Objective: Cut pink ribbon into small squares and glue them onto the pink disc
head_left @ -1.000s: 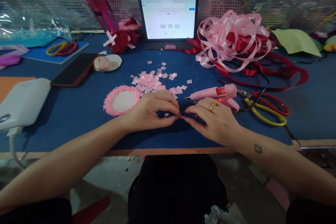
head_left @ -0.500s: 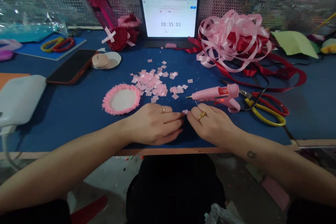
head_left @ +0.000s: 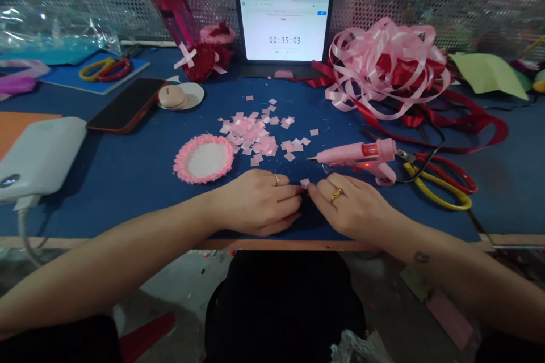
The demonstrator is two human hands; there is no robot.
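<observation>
Near the table's front edge, my left hand [head_left: 266, 203] and my right hand [head_left: 351, 204] almost meet at their fingertips. Between them a small pink ribbon square [head_left: 305, 182] is pinched; it touches the fingertips of both hands. Beyond my left hand lies a pile of pink ribbon squares [head_left: 253, 133]. A round white piece with a frilly pink border [head_left: 206, 160] rests to the left of the pile. The pink glue gun [head_left: 357, 153], with a small red light on, lies just past my right hand, its tip pointing left.
Red-and-yellow scissors [head_left: 443, 178] lie at the right, below tangled pink ribbon [head_left: 387, 68]. A tablet [head_left: 284, 25] stands at the back. On the left are a phone [head_left: 128, 105], a white power bank [head_left: 42, 156] and a second pair of scissors [head_left: 105, 70].
The whole view has shifted slightly, so things appear further right. Both hands keep nearly the same pose, and the ribbon square between the fingertips looks a little more tilted.
</observation>
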